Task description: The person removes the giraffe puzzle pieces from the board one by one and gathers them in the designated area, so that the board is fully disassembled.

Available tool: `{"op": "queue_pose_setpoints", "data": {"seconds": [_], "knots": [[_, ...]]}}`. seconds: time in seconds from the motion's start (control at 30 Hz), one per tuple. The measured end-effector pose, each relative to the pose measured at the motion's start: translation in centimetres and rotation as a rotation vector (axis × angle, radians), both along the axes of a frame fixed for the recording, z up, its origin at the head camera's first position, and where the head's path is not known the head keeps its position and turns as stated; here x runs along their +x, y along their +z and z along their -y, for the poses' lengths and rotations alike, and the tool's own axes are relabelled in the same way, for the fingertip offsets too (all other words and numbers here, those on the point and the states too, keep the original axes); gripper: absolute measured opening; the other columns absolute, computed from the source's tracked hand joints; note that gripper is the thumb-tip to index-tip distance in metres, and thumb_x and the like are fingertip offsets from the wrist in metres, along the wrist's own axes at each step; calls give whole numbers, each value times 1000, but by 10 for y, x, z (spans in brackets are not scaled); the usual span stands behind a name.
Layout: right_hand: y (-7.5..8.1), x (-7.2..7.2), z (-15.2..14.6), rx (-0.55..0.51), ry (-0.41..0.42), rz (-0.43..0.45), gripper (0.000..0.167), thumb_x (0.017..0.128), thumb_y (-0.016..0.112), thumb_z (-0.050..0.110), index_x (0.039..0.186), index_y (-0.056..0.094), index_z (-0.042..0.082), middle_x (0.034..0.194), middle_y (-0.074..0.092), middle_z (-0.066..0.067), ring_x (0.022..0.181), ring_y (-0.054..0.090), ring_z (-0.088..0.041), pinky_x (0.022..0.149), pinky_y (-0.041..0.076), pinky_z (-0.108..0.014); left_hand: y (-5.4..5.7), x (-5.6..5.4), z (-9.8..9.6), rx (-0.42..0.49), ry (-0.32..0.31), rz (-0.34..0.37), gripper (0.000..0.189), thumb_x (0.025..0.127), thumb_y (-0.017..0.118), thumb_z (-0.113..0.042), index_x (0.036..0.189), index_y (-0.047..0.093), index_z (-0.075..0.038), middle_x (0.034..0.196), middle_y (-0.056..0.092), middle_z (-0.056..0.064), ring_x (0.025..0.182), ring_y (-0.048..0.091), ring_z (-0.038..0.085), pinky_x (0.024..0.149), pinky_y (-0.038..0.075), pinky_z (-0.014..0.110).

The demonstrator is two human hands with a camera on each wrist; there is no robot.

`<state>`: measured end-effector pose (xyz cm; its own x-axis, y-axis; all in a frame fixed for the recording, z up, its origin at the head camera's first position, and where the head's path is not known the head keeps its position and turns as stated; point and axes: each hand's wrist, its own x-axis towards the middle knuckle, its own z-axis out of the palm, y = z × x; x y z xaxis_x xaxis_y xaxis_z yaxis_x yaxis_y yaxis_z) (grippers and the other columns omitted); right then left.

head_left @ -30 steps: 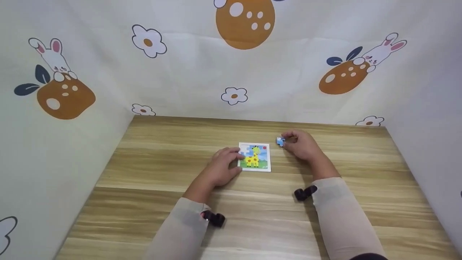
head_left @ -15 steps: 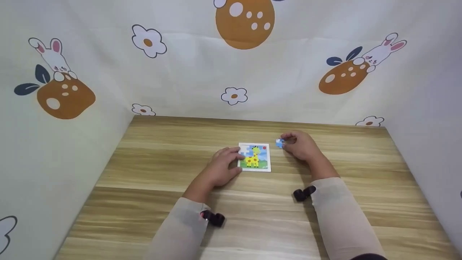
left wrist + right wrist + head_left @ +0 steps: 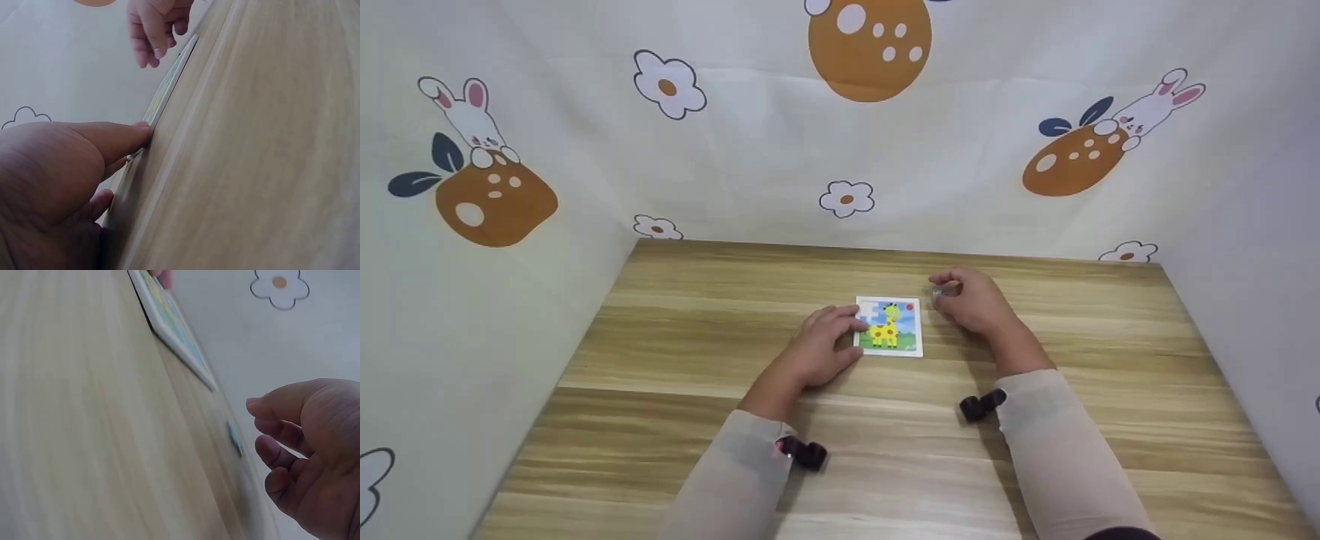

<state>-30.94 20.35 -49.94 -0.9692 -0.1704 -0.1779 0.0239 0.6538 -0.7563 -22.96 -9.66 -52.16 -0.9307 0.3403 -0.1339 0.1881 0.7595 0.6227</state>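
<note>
A small square jigsaw puzzle [image 3: 898, 330] with a yellow giraffe in a white frame lies flat on the table. A pale gap in the picture shows at its upper left. My left hand [image 3: 826, 346] rests on the puzzle's left side, thumb at the near corner and fingertips over the edge. Just right of the puzzle, a blue puzzle piece [image 3: 234, 439] lies loose on the wood. Above it hovers my right hand [image 3: 973, 304], fingers loosely bent and apart from the piece in the right wrist view. In the head view these fingers cover most of the piece.
The wood-grain table [image 3: 885, 465] ends at a pale curtain [image 3: 750, 150] printed with rabbits, fruit and flowers, which rises behind and at both sides. A black wrist camera [image 3: 804, 454] sits at the left cuff, another black camera [image 3: 982, 406] at the right cuff.
The right hand has let go of the blue piece and shifted a little left over it; the piece had turned slightly and moved nearer before that. The left hand and puzzle stay put.
</note>
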Motion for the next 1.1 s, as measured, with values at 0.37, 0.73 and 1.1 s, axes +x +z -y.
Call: {"op": "queue_pose_setpoints", "data": {"seconds": [0.37,0.73,1.1], "knots": [[10,9,59,-42,98,17,39,99,75,21,138,71,19,140,69,-1,120,65,-26,104,56,-43,2,0,0,11,13,42,39,106,67,-37,145,63,-35,175,33,-15,169,15,26,136,16,61],[0,10,66,31,182,-2,36,97,77,17,133,74,18,132,68,-4,112,59,-24,103,51,-42,1,-1,0,7,-5,20,39,106,67,-36,144,63,-33,175,35,-12,169,17,28,136,14,60],[-5,12,66,149,325,-31,40,100,72,20,140,71,18,142,56,-6,129,56,-28,119,46,-51,1,-1,1,2,-14,7,40,106,67,-36,145,63,-32,175,35,-10,168,18,30,135,15,63]]}}
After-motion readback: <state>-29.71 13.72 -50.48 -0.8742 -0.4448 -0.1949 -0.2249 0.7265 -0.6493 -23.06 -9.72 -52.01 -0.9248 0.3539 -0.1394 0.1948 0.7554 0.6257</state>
